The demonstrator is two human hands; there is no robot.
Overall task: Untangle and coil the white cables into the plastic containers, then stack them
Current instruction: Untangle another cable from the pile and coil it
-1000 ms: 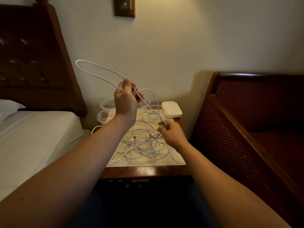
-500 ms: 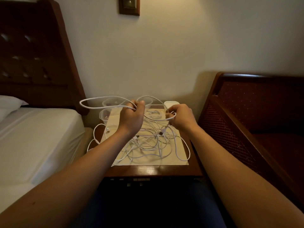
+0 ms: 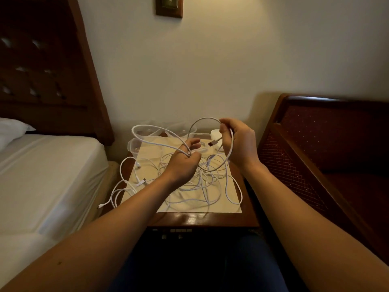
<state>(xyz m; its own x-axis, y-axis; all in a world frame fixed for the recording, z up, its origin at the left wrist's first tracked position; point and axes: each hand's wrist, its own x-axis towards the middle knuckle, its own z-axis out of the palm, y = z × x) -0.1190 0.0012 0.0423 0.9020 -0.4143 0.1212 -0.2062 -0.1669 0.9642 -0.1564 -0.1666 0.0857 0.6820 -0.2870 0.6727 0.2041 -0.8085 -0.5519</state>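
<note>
- Bed (image 3: pixel 48 165) at left, dark wooden bench (image 3: pixel 328 148) at right, small table (image 3: pixel 210 220) between.
- Tangle of white cables (image 3: pixel 195 186) spread over the table's paper mat, some strands hanging off the left edge.
- Clear plastic containers (image 3: pixel 134 145) at the table's back, seemingly empty and unstacked; white lid (image 3: pixel 215 133) beside.
- Left hand (image 3: pixel 183 165) gripping one cable's loop; right hand (image 3: pixel 240 142) pinching its other end, raised, forming a coil.
- Early stage: untangling mostly undone, nothing stored.
</note>
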